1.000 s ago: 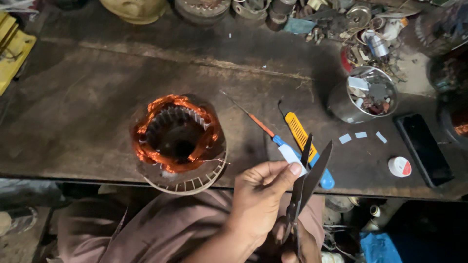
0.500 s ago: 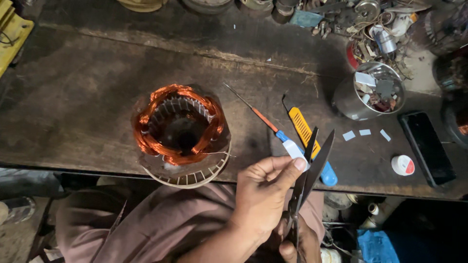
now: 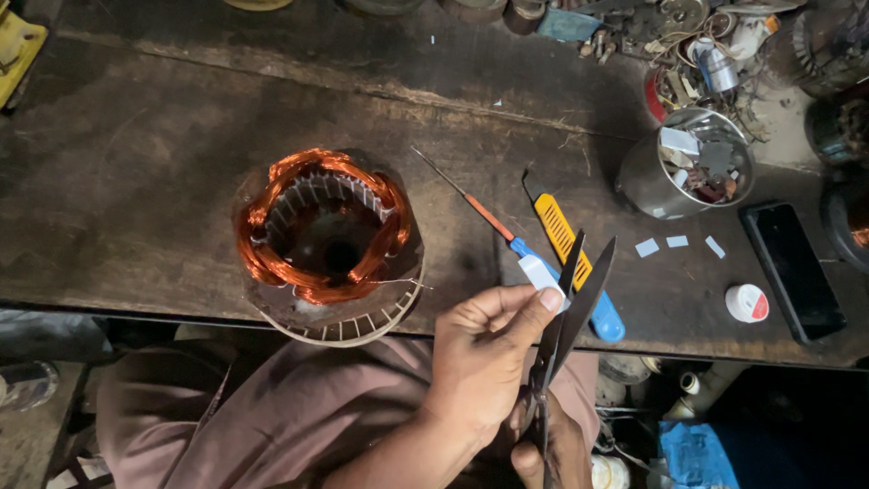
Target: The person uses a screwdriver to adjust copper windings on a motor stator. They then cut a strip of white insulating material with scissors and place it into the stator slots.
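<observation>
On the dark, worn bench [image 3: 136,181], a copper-wound stator [image 3: 326,240] sits at the front edge. The left hand [image 3: 484,358] pinches a white strip [image 3: 543,272] between open scissors [image 3: 575,299], gripped below by the right hand [image 3: 552,448]. A scrap-filled tin [image 3: 688,167] and a black phone [image 3: 792,272] lie toward the right end.

A dark, worn wooden workbench [image 3: 163,163] fills most of the view, its top scuffed, stained and scored by a long pale crack running across it. Along the far edge lies a heap of metal scrap and wire [image 3: 688,36], dim and hard to sort out. A round metal tin [image 3: 647,177] stands on the right, filled with small odds and ends. Beside it lie a flat black phone [image 3: 792,272], a small white and red cap [image 3: 747,303] and a few pale paper scraps [image 3: 677,243]. A yellow object [image 3: 18,50] juts in at the top left corner. Below the bench edge the floor is shadowy, with blue cloth [image 3: 701,453] bunched at the lower right. The light is soft and even.
</observation>
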